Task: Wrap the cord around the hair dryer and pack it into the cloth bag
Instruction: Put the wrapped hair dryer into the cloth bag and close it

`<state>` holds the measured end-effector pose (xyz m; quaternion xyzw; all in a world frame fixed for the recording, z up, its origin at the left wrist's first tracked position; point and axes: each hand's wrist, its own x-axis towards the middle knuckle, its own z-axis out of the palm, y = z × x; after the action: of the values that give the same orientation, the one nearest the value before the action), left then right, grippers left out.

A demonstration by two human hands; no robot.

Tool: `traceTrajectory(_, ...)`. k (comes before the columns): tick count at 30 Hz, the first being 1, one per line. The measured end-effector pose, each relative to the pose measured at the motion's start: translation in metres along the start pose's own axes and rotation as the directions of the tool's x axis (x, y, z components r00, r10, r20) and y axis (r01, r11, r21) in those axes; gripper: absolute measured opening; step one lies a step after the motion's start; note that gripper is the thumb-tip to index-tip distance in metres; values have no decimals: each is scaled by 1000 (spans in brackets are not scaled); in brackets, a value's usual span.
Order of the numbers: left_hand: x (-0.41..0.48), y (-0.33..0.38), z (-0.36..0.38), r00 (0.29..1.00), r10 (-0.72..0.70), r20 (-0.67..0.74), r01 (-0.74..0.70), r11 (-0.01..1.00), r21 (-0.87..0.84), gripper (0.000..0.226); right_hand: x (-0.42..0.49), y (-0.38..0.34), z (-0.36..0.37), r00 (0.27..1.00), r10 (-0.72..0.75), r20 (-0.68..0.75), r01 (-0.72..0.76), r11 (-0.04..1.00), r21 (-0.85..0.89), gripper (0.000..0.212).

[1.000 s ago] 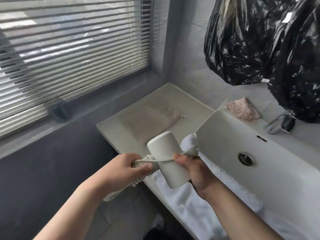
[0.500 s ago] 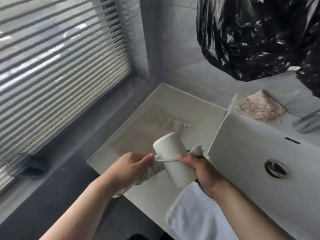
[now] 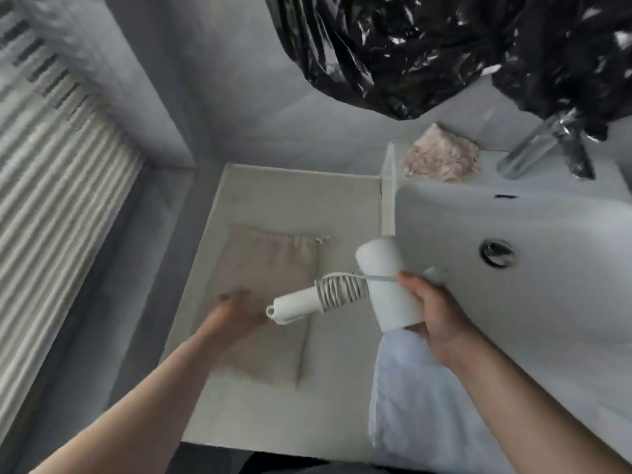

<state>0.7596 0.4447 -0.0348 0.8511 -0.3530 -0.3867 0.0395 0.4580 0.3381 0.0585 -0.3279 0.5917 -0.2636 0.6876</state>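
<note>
Now the dryer point(image 3: 379, 265) is being gripped by the right hand point(image 3: 434, 309) alone, above the counter point(image 3: 290, 200) beside the sink point(image 3: 547, 319). Its handle, wound with cord point(image 3: 342, 289), is no longer being held: the left hand point(image 3: 232, 313) is being reached, fingers slack, over the flat bag point(image 3: 273, 268). A towel point(image 3: 410, 405) is hanging below.

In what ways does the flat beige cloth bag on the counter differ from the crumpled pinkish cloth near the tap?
The beige cloth bag lies flat on the white counter; the pinkish cloth is crumpled in a heap. The bag lies left of the white sink, partly under the left hand; the pinkish cloth sits on the sink's back ledge by the metal tap. Both are pale fabric, and no hand grips either.
</note>
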Motion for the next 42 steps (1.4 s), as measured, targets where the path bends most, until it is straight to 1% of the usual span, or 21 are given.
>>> traceTrajectory(1,2,-8,10,1000,19,-7,-18,989,145,84,0,3,3,999,-6,-35,7,1000,21,44)
traceTrajectory(3,-2,-16,23,997,50,-57,-28,941,337,85,-2,9,7,996,-13,-94,18,998,56,47)
traceTrajectory(5,-5,-22,28,987,139,-75,-94,899,427,83,-6,13,12,990,-40,-139,51,996,79,32)
traceTrajectory(7,1,-27,24,976,215,-32,-177,873,454,84,-11,14,16,980,-54,-189,76,991,111,23)
traceTrajectory(9,13,-31,12,958,278,73,-277,821,499,81,-15,13,19,970,-66,-232,99,986,133,19)
traceTrajectory(13,43,-39,-9,896,390,213,-442,732,519,61,-23,9,20,951,-79,-298,136,975,176,27)
traceTrajectory(15,53,-40,-16,880,403,250,-473,706,527,47,-28,7,16,941,-85,-327,155,969,192,33)
traceTrajectory(16,54,-38,-17,886,399,236,-462,722,515,44,-30,6,13,939,-87,-334,161,967,200,36)
traceTrajectory(18,49,-26,-10,885,453,106,-448,770,454,48,-35,5,8,934,-88,-346,169,963,210,38)
traceTrajectory(20,34,-2,10,853,521,-10,-484,800,355,55,-41,6,5,928,-82,-363,172,960,223,39)
traceTrajectory(21,25,14,23,829,560,2,-530,784,323,55,-43,7,4,925,-76,-373,172,957,234,41)
traceTrajectory(23,7,42,52,772,608,186,-629,688,361,57,-46,8,2,919,-66,-389,170,956,239,48)
traceTrajectory(25,-3,57,72,743,595,306,-666,615,422,56,-50,10,-2,912,-69,-405,174,958,229,46)
traceTrajectory(28,3,58,70,757,566,326,-647,582,493,64,-55,11,-8,905,-75,-420,180,959,218,29)
traceTrajectory(30,8,56,60,755,549,359,-643,511,571,68,-58,12,-11,902,-68,-426,179,957,227,27)
traceTrajectory(32,12,57,53,766,530,364,-624,477,619,66,-60,13,-13,901,-60,-429,176,955,237,27)
traceTrajectory(34,10,59,52,786,507,353,-598,480,642,61,-63,14,-13,899,-56,-435,178,953,246,25)
traceTrajectory(36,6,59,57,790,541,289,-590,544,596,45,-65,17,-12,898,-51,-436,174,953,247,27)
traceTrajectory(38,3,57,57,808,547,219,-577,662,479,30,-67,21,-10,900,-42,-434,163,955,246,31)
traceTrajectory(40,0,55,51,830,531,172,-554,745,373,27,-69,24,-8,905,-39,-425,151,961,234,32)
traceTrajectory(42,0,52,42,855,509,103,-519,835,184,27,-72,27,-4,912,-35,-408,135,967,218,27)
